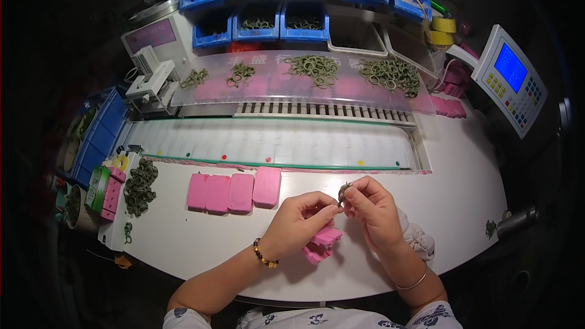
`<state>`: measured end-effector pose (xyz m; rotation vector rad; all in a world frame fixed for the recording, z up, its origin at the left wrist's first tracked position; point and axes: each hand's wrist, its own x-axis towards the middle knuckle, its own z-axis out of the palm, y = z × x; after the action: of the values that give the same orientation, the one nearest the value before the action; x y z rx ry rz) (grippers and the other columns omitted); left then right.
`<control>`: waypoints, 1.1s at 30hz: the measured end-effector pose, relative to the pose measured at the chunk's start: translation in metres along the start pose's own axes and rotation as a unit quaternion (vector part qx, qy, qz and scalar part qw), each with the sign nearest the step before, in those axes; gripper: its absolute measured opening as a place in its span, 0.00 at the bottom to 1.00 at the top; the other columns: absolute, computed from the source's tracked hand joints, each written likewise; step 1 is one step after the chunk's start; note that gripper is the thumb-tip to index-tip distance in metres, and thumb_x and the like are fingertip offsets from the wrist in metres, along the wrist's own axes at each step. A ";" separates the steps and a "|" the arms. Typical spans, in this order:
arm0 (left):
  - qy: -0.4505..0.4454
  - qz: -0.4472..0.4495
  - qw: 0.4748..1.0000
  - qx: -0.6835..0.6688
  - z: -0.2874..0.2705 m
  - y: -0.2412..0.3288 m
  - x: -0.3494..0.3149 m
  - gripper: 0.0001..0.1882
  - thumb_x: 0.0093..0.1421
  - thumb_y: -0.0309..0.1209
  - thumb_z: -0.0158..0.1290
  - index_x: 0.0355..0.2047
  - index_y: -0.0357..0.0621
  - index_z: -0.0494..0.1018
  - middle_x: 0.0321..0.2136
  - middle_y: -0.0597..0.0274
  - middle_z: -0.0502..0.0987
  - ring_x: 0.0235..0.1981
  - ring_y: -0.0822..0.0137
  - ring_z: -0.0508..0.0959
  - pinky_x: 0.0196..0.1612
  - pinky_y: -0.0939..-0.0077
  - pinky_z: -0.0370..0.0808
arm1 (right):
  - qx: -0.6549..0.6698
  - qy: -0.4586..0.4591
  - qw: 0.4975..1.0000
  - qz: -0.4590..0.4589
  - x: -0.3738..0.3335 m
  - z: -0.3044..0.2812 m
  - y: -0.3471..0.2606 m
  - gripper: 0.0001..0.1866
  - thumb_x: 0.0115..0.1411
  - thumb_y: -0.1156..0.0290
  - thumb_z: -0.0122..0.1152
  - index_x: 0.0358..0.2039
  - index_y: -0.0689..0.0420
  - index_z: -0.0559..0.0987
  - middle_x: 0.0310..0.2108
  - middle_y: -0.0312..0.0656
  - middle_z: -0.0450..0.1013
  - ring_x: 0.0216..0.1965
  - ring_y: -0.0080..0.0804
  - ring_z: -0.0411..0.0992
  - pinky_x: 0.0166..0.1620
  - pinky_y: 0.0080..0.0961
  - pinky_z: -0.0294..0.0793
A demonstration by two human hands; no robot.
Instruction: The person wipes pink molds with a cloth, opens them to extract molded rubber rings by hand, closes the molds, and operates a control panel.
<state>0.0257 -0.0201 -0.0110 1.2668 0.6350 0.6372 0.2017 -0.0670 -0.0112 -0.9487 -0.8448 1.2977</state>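
Note:
My right hand point(375, 210) pinches a small dark-green ring point(343, 191) between thumb and fingertips. Thumb and forefinger of my left hand point(301, 219) are closed at the lower side of the same ring, so both hands meet on it above the table. Below the left hand is a parted pink rubber mould point(322, 247), partly covered by that hand; whether the curled fingers also hold it I cannot tell. To the left, several pink mould blocks point(241, 194) lie side by side on the white table point(292, 286).
A crumpled white cloth point(420, 242) lies beside my right wrist. Green rings point(140, 189) are heaped at the left. Beyond a white conveyor belt point(274, 143), a clear shelf point(268, 94) bears more rings, with blue bins point(304, 21) above. A control panel point(510, 79) stands at right.

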 end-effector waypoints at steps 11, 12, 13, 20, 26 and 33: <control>-0.010 -0.005 0.998 -0.068 -0.002 0.000 -0.002 0.07 0.66 0.30 0.48 0.34 0.39 0.71 0.27 0.70 0.73 0.28 0.82 0.71 0.32 0.86 0.69 | -0.033 -0.034 0.999 -0.009 -0.003 0.004 -0.001 0.11 0.55 0.84 0.62 0.38 0.59 0.74 0.33 0.34 0.74 0.35 0.20 0.73 0.41 0.16 0.73; -0.026 -0.028 0.997 -0.071 -0.003 0.001 -0.002 0.07 0.66 0.31 0.48 0.34 0.40 0.70 0.28 0.69 0.73 0.29 0.81 0.72 0.34 0.85 0.71 | -0.033 -0.034 0.999 -0.010 -0.004 0.005 -0.002 0.11 0.55 0.84 0.62 0.38 0.59 0.74 0.33 0.34 0.74 0.35 0.20 0.73 0.41 0.16 0.73; -0.026 -0.029 0.997 -0.072 -0.004 0.001 -0.002 0.07 0.66 0.31 0.48 0.34 0.40 0.70 0.28 0.69 0.73 0.29 0.81 0.72 0.34 0.85 0.71 | -0.093 -0.041 0.994 -0.051 -0.005 0.007 -0.003 0.11 0.54 0.84 0.62 0.37 0.59 0.74 0.32 0.34 0.74 0.33 0.20 0.73 0.38 0.16 0.73; -0.083 -0.177 0.963 -0.183 -0.015 -0.006 0.000 0.10 0.66 0.35 0.46 0.33 0.41 0.70 0.26 0.65 0.72 0.27 0.76 0.72 0.35 0.82 0.72 | -0.384 -0.103 0.859 -0.323 -0.001 0.008 -0.013 0.17 0.45 0.90 0.62 0.35 0.58 0.76 0.31 0.38 0.75 0.25 0.22 0.68 0.29 0.18 0.68; -0.009 -0.072 0.997 0.005 -0.004 -0.003 0.003 0.12 0.67 0.35 0.46 0.38 0.38 0.73 0.27 0.67 0.73 0.28 0.78 0.72 0.35 0.84 0.71 | -0.452 -0.033 0.808 -0.376 0.002 0.004 -0.013 0.19 0.46 0.87 0.64 0.38 0.59 0.73 0.29 0.38 0.77 0.25 0.28 0.73 0.28 0.20 0.72; -0.028 -0.036 0.997 -0.069 -0.012 0.005 0.000 0.09 0.65 0.29 0.51 0.41 0.36 0.74 0.33 0.67 0.76 0.33 0.81 0.74 0.36 0.86 0.71 | -0.301 -0.026 0.933 -0.194 -0.002 0.001 -0.010 0.19 0.50 0.83 0.66 0.41 0.59 0.70 0.31 0.37 0.78 0.29 0.18 0.73 0.30 0.14 0.68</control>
<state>0.0163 -0.0118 -0.0087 1.1240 0.5778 0.5755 0.2044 -0.0695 -0.0020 -1.1458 -1.4395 0.7267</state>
